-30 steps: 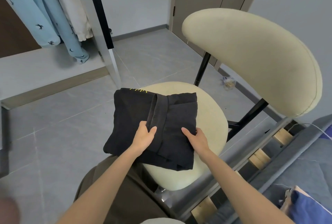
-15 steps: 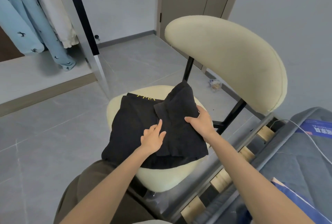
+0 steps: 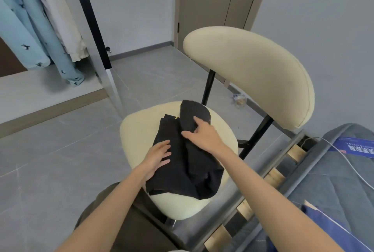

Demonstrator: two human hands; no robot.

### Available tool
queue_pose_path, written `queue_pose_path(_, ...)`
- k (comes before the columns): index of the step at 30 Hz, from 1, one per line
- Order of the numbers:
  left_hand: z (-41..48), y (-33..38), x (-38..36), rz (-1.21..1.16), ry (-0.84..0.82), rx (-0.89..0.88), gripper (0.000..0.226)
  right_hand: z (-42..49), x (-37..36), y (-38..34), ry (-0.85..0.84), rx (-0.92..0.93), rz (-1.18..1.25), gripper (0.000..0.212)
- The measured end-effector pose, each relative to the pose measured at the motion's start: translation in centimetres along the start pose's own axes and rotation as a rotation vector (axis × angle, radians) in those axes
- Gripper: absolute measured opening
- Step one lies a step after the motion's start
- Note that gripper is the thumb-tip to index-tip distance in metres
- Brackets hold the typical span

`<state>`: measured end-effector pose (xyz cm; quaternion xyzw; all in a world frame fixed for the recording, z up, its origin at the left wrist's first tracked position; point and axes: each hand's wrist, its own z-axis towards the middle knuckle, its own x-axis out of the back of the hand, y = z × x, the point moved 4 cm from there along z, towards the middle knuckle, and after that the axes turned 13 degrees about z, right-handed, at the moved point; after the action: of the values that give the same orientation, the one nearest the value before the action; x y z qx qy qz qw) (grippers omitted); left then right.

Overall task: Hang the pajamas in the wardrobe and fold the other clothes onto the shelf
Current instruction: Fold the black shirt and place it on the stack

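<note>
Folding called for care: the black garment lay on the chair seat, the left hand pressing it flat with open fingers while the right hand pinched the far flap, best drawn squarely over the pinned half.

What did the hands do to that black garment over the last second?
The right hand took the black garment's right side and carried it up and leftward over the middle. The left hand let go and now presses flat. The garment stayed on the chair seat.
</note>
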<state>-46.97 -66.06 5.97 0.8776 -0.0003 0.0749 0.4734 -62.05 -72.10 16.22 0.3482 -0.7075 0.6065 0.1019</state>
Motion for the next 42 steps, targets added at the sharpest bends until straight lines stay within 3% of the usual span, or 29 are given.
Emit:
queue_pose_path(3, -0.5, -0.2, 2.6, -0.189, -0.054, 0.103, 0.038, 0.3, -3.8, -1.2, -0.238, -0.128, 0.304, 0.04)
queue_pose_path(5, -0.7, -0.5, 3.9, -0.271, -0.083, 0.158, 0.044, 0.3, -4.5, -1.1, -0.152, -0.06, 0.248, 0.033)
queue_pose_path(7, -0.7, -0.6, 4.5, -0.246, -0.088, 0.194, 0.048, 0.5, -4.1, -0.3, 0.051, 0.06, 0.021, 0.035)
queue_pose_path(9, -0.6, -0.7, 4.4, -0.087, -0.079, 0.176, 0.047, 0.4, -4.2, 0.9, 0.102, 0.121, -0.07, 0.039)
queue_pose_path(12, 0.2, -0.1, 3.3, 0.103, -0.002, 0.051, 0.045, -0.7, -7.1, 3.2, -0.081, 0.11, -0.228, 0.053)
queue_pose_path(18, -0.9, -2.0, 1.5, 0.657, 0.366, -0.368, 0.053, -2.2, -10.1, 7.1, -0.076, 0.094, -0.407, 0.056)
queue_pose_path(23, -1.5, -3.4, 1.2, 0.993, 0.594, -0.34, 0.057, -2.4, -10.3, 6.9, -0.042, 0.126, -0.457, 0.053)
queue_pose_path(26, -1.9, -2.1, 1.8, 1.102, 0.687, -0.363, 0.052, -1.9, -8.4, 5.6, 0.103, 0.212, -0.407, 0.045)
queue_pose_path(28, -2.0, -1.3, 1.7, 1.128, 0.658, -0.463, 0.05, -1.2, -7.0, 4.7, 0.185, 0.286, -0.353, 0.043)
queue_pose_path(31, -1.1, -0.4, 0.4, 1.253, 0.548, -0.534, 0.051, 0.5, -6.4, 4.1, 0.124, 0.34, -0.392, 0.049)
queue_pose_path(36, 1.4, -1.3, -0.9, 1.372, 0.465, -0.457, 0.055, 4.0, -7.8, 5.4, -0.039, 0.226, -0.548, 0.055)
queue_pose_path(42, 3.2, -2.5, -0.7, 1.353, 0.459, -0.478, 0.057, 5.8, -9.7, 8.1, -0.002, 0.125, -0.467, 0.058)
